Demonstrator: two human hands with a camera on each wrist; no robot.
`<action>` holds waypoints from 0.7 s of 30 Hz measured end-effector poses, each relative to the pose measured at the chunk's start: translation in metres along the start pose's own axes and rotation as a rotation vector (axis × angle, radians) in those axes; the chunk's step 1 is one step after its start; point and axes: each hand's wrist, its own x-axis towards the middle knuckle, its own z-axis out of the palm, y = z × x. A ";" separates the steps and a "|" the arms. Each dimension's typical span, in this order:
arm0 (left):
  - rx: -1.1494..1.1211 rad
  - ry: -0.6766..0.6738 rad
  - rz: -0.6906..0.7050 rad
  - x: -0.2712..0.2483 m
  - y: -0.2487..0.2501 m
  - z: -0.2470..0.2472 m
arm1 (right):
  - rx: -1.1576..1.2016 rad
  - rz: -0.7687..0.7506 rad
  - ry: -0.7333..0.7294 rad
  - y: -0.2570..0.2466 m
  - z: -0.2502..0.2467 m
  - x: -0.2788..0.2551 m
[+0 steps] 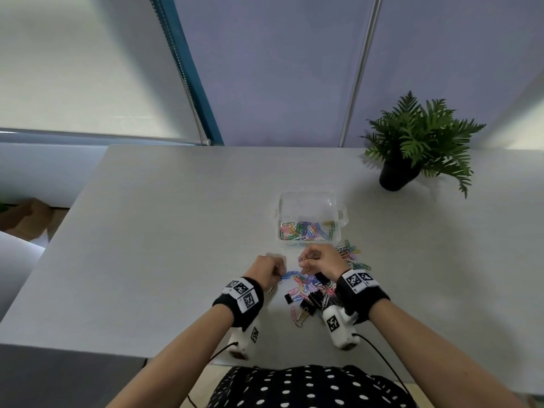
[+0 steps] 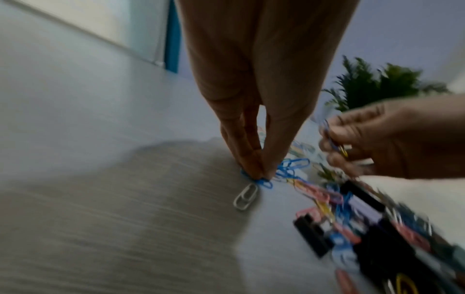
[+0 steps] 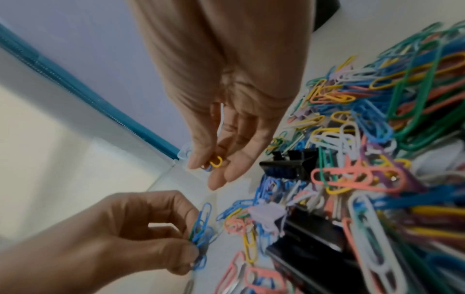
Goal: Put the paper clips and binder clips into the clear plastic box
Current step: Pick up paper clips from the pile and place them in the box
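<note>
A pile of coloured paper clips [image 1: 312, 285] and black binder clips [image 1: 307, 304] lies between my hands; the pile [image 3: 352, 159] fills the right wrist view. My left hand [image 1: 272, 272] pinches a bunch of blue paper clips [image 2: 261, 179] at the table surface, seen as blue clips [image 3: 201, 234] in the right wrist view. My right hand [image 1: 318, 260] is raised a little and pinches a few clips, one yellow [image 3: 216, 161]. The clear plastic box [image 1: 309, 219] stands just beyond the hands with several coloured clips in its near end.
More paper clips [image 1: 350, 254] lie right of my right hand. A lone white clip [image 2: 245, 199] sits by my left fingertips. A potted fern [image 1: 412, 145] stands at the back right. The grey table [image 1: 162, 231] stretches left to an edge.
</note>
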 end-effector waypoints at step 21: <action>0.074 0.144 0.122 0.019 0.024 -0.031 | -0.844 -0.355 0.081 -0.026 -0.012 0.004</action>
